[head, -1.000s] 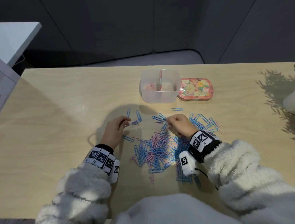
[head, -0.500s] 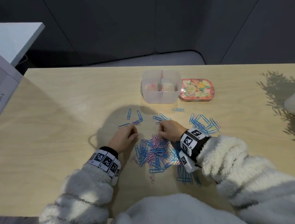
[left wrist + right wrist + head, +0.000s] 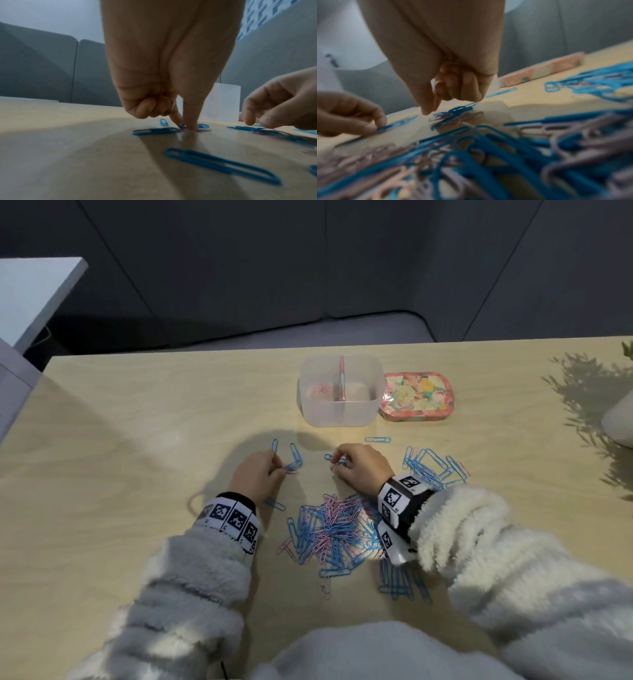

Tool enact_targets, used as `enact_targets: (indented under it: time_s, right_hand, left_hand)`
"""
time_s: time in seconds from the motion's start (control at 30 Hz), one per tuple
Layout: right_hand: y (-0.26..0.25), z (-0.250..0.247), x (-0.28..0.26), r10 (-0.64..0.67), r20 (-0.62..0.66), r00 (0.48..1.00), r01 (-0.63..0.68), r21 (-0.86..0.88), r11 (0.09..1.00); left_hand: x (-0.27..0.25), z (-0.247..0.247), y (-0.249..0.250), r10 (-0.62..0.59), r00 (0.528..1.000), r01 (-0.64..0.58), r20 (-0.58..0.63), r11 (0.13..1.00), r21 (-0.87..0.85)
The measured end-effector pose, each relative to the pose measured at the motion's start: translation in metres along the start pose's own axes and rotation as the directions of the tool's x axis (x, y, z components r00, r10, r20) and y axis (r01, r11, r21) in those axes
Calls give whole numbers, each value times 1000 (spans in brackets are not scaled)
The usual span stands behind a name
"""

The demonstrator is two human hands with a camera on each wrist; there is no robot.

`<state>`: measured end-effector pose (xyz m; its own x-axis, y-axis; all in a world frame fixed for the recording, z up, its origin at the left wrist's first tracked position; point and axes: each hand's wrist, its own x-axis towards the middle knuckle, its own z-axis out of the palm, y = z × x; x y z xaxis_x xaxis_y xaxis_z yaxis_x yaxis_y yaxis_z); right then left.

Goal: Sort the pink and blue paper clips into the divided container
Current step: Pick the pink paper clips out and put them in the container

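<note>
The clear divided container (image 3: 337, 416) stands at the table's far middle, with a few pink clips (image 3: 322, 390) in its left compartment. A mixed pile of pink and blue clips (image 3: 334, 532) lies between my wrists. My left hand (image 3: 281, 467) (image 3: 186, 125) has thumb and index tips pinched together on a clip in a small cluster (image 3: 294, 467), its other fingers curled. My right hand (image 3: 335, 463) (image 3: 436, 105) hovers with curled fingers over another small blue and pink cluster (image 3: 453, 116). Whether it holds a clip is unclear.
A floral lid (image 3: 416, 397) lies right of the container. More blue clips (image 3: 435, 465) are heaped behind my right wrist, and single blue ones (image 3: 377, 439) lie scattered. A white pot (image 3: 620, 419) stands at the right edge and a white shelf (image 3: 30, 296) at the far left.
Both hands have shifted a little forward from the far edge of the main pile to the two small clusters. The container and lid have not moved.
</note>
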<state>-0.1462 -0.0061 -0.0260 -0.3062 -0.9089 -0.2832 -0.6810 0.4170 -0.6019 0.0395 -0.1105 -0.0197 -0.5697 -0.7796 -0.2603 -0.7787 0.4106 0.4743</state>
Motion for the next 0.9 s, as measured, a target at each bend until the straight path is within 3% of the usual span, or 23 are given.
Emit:
enact_targets:
  time_s: [0.07,0.23,0.4,0.5,0.57,0.63,0.7,0.77,0.9]
  right_hand:
    - [-4,-1,2,-8,12,1000,10,-124,992]
    - [-5,-3,2,31,106,994,-15,-148,989]
    - [7,-15,-4,51,7,999,-51,250,967]
    - [20,-28,-8,239,-27,971,-179,582,793]
    - [30,-36,-12,321,-17,947,-229,665,711]
    - [38,-40,-18,287,-29,957,-228,536,813]
    - [45,-39,-21,165,-34,986,-156,176,972]
    - [47,-35,-23,135,11,991,-135,-20,991]
    - [32,-25,-25,-1,25,1000,4,-114,993]
  left_hand:
    - [0,0,2,-3,1000,3,-14,1000,-6]
    - [7,-9,9,6,997,-13,-82,995,-94]
    - [13,-12,10,61,989,-65,-136,998,-25]
    - [8,-4,7,60,995,-61,-78,998,-18]
    - [4,1,4,72,997,-71,-33,997,25]
    - [1,4,1,88,996,-87,-9,995,55]
    - [0,6,2,105,995,-105,1,993,56]
    - [0,8,5,121,992,-123,29,990,70]
    - [1,11,15,150,983,-168,102,963,210]
